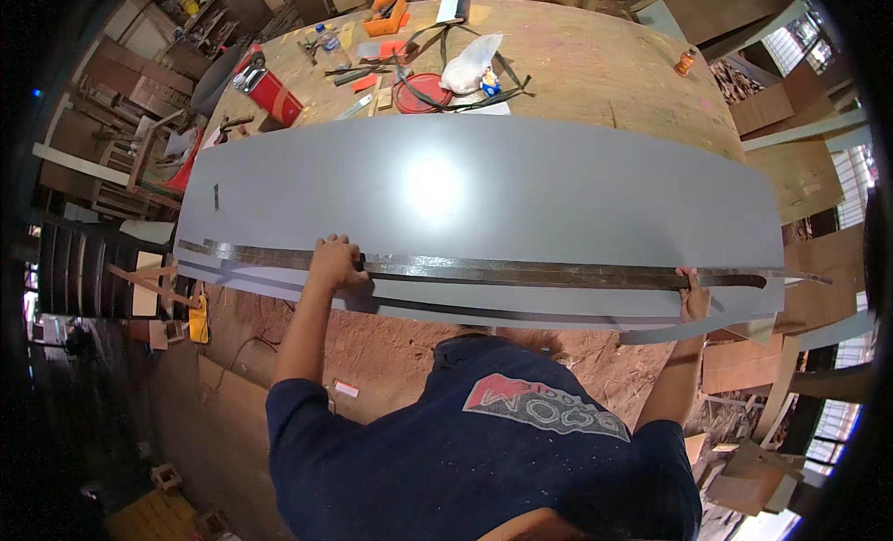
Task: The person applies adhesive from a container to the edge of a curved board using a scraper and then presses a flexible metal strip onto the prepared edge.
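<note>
We've left hand (338, 264) and right hand (693, 297) clamped on long, narrow dark-brown strips (521, 273) — smooth grey panel (577, 192) below both.

Glare hides part of the grey panel (521, 192); the lower edge crops the navy shirt (400, 457).

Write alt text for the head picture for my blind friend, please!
A person's left hand and right hand hold a long dark strip over a grey panel. Beyond it, a wooden table holds a red container and a white plastic bag.
</note>
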The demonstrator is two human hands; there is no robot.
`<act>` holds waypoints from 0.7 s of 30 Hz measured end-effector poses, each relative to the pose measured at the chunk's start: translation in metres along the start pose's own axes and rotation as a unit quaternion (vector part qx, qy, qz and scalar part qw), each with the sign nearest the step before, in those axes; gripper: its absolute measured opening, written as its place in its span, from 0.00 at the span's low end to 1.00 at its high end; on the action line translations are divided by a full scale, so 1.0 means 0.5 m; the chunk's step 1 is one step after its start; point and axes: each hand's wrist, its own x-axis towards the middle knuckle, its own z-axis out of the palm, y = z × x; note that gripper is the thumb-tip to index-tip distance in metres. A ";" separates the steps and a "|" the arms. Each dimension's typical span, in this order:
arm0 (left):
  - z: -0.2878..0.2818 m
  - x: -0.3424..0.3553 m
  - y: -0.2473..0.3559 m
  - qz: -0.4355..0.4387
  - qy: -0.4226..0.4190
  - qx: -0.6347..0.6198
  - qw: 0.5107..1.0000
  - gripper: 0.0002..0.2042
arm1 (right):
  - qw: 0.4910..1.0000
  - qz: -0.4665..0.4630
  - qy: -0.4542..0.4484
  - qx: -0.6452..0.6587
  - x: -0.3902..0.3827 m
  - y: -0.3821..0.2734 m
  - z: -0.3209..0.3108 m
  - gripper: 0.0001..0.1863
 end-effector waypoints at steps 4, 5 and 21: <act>0.008 0.009 -0.069 0.004 0.028 -0.018 0.999 0.22 | 0.998 -0.055 0.007 -0.017 0.004 0.012 0.007 0.19; 0.006 0.017 -0.078 -0.003 0.027 -0.024 0.999 0.22 | 0.997 -0.068 0.003 -0.020 0.008 0.013 0.008 0.20; 0.074 -0.041 -0.343 -0.152 0.017 -0.039 0.987 0.28 | 0.992 -0.024 0.102 0.075 -0.014 -0.019 -0.013 0.22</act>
